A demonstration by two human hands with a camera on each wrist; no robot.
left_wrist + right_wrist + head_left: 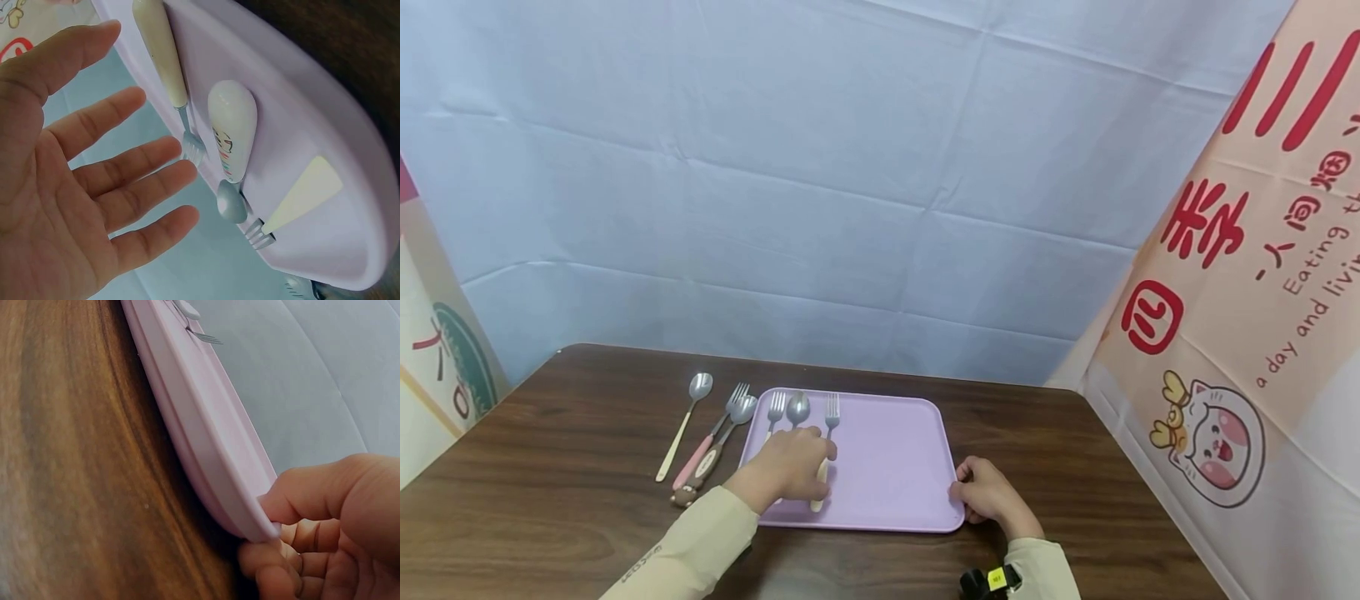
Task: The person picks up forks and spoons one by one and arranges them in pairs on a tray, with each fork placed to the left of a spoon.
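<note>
A lilac tray (pixel 887 467) lies on the table, with two forks and a spoon side by side across its left part. My left hand (pixel 793 462) hovers over these utensils, fingers spread and holding nothing. In the left wrist view, one fork (pixel 164 59) has a long cream handle, the spoon (pixel 232 125) a thick white handle with a printed picture, and the other fork (pixel 306 194) a flat pale handle. My right hand (pixel 988 492) grips the tray's near right corner, thumb on the rim (pixel 247 503) and fingers beneath. In the head view, my left hand hides parts of the handles.
Left of the tray, on the brown wooden table (pixel 550 475), lie a spoon with a cream handle (pixel 676 442), a fork with a pink handle (pixel 697 458) and a spoon with a brown bear-tipped handle (pixel 706 463). A pale cloth (pixel 805 192) hangs behind the table.
</note>
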